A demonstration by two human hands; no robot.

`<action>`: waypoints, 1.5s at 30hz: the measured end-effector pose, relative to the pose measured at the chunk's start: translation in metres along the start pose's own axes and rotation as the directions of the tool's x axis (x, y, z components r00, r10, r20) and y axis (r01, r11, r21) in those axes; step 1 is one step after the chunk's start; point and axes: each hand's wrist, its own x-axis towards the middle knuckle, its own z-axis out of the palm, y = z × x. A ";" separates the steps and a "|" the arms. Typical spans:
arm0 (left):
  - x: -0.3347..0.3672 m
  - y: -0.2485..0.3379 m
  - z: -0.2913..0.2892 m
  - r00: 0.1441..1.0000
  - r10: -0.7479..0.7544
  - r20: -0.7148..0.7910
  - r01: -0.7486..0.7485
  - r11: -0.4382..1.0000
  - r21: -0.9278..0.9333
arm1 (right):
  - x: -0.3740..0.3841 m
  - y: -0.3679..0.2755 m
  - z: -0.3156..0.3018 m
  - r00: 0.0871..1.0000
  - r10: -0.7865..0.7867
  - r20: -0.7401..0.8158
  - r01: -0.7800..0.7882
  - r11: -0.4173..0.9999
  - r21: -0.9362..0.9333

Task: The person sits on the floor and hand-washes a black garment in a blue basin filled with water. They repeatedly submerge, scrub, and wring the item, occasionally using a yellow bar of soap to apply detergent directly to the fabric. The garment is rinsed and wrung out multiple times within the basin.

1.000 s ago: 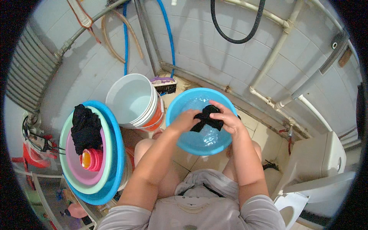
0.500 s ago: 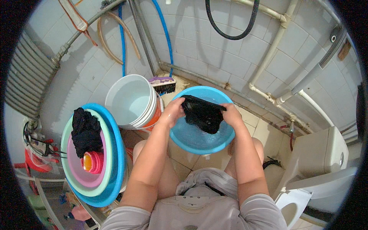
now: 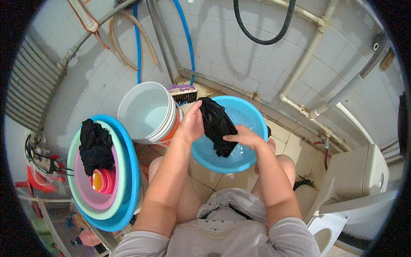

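A wet black cloth garment [image 3: 217, 124] hangs between my two hands over a blue basin [image 3: 222, 167] of water. My left hand [image 3: 192, 127] grips its upper left side, near the basin's left rim. With thumb and fingers my right hand [image 3: 245, 137] pinches the garment's right edge lower down. The lower end of the cloth dangles at the water [image 3: 248, 115], which looks slightly sudsy. What kind of garment it is, I cannot tell.
To the left, stacked pink, green and blue basins [image 3: 133, 188] hold another black cloth [image 3: 95, 143] and a pink container [image 3: 105, 180]. A white bucket [image 3: 143, 111] of water stands behind them, beside a scrubbing brush [image 3: 183, 93]. At right is a toilet [image 3: 355, 171]; pipes [image 3: 299, 70] run along the tiled wall.
The garment has turned from stretched sideways to hanging at a slant, further left. My right hand has moved left and down along it; my left hand has moved slightly left.
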 end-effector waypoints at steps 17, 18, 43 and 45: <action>0.017 0.006 -0.037 0.871 0.434 -0.228 -0.029 0.510 0.859 | -0.018 -0.014 -0.011 0.997 -0.053 -0.060 0.079 0.808 0.584; 0.017 0.005 -0.034 0.889 0.399 -0.224 -0.020 0.523 0.852 | -0.016 -0.015 -0.012 0.989 -0.010 -0.148 0.104 0.761 0.640; 0.018 -0.017 -0.007 0.985 0.171 0.030 -0.166 0.978 -0.129 | -0.004 -0.018 -0.011 0.926 -0.131 -0.353 0.188 0.973 0.133; 0.016 -0.014 -0.006 0.987 0.136 0.081 -0.126 0.985 -0.120 | 0.000 -0.012 -0.009 0.943 -0.137 -0.304 0.186 0.973 0.140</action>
